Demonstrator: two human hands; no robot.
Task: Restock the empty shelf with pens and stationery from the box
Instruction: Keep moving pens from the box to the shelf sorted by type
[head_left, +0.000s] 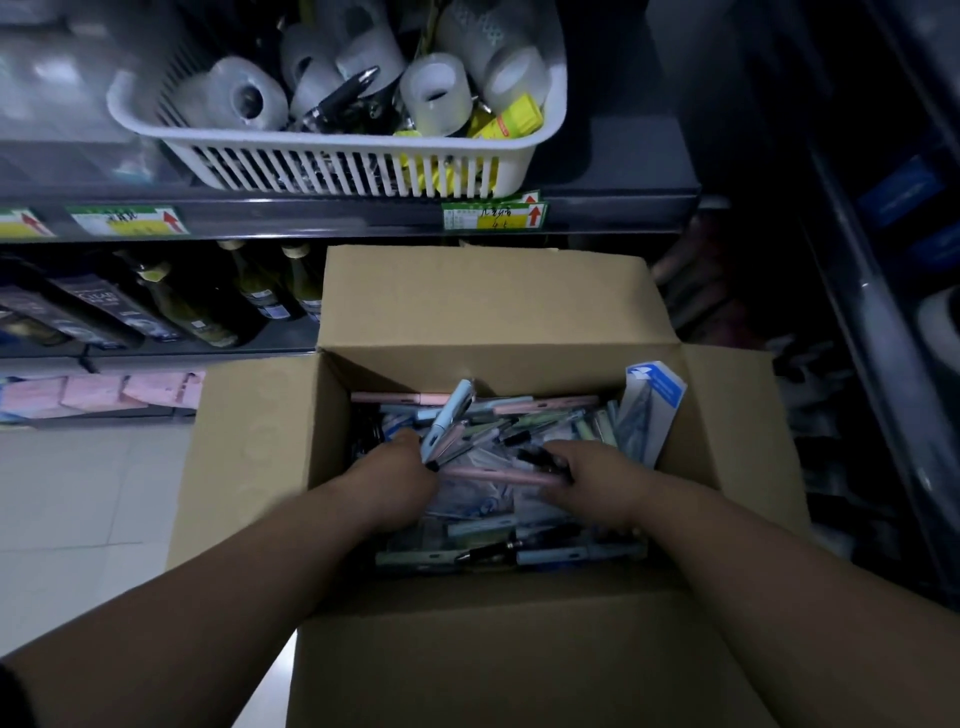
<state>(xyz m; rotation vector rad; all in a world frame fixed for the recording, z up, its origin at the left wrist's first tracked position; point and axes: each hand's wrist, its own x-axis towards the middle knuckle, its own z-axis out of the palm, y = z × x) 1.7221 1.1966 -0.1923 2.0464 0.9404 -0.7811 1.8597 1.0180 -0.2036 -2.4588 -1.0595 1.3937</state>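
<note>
— Where's the stock from your end?

— I've got the cardboard box (483, 301) open on the floor right below the camera, flaps spread out. It's packed with loose pens (571, 554) in pink, pale blue, green and black, lying every which way. A blue-and-white packet (655, 410) stands on end against the box's right wall.

— And the hands?

— Both are down inside the box. The left hand (395, 475) has its fingers curled round a bunch of pens (442, 428), with a pale blue one sticking up and away from me. The right hand (587, 478) grips a pink pen (498, 474) lying crosswise between the two hands. The picture is dim and smeared there, but I think a black pen (540, 458) is in the same grip.

— What about the shelf?

— The shelf (311, 215) is just beyond the box, above it in my view. A white basket (363, 161) sits on it with tape rolls (436, 91) and a few pens inside. Bottles (197, 312) lie on the level beneath it, to the left of the box.
</note>
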